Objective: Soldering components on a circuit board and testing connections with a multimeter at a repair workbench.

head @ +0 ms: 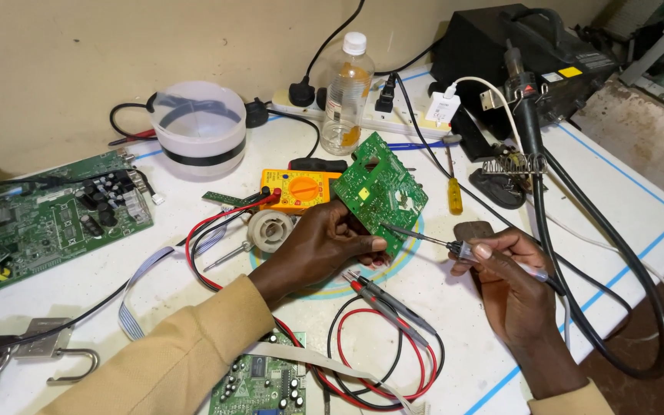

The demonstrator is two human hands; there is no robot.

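Note:
My left hand (320, 246) holds a small green circuit board (382, 188) tilted up on edge above the white table (78, 284). My right hand (512, 280) grips a soldering iron (455, 246) like a pen, and its thin tip touches the lower face of the board. A thick black cable (616, 307) runs from the iron's handle around the right side. Red and black multimeter probes (382, 296) lie on the table just under my hands. Behind the board sits a yellow multimeter (297, 188).
A large green circuit board (55, 219) lies at the left, another board (267, 380) at the bottom. A translucent plastic tub (197, 127), a plastic bottle (347, 92), a power strip (393, 115), a black soldering station (532, 54), an iron stand (505, 173) and a yellow-handled screwdriver (453, 192) stand behind.

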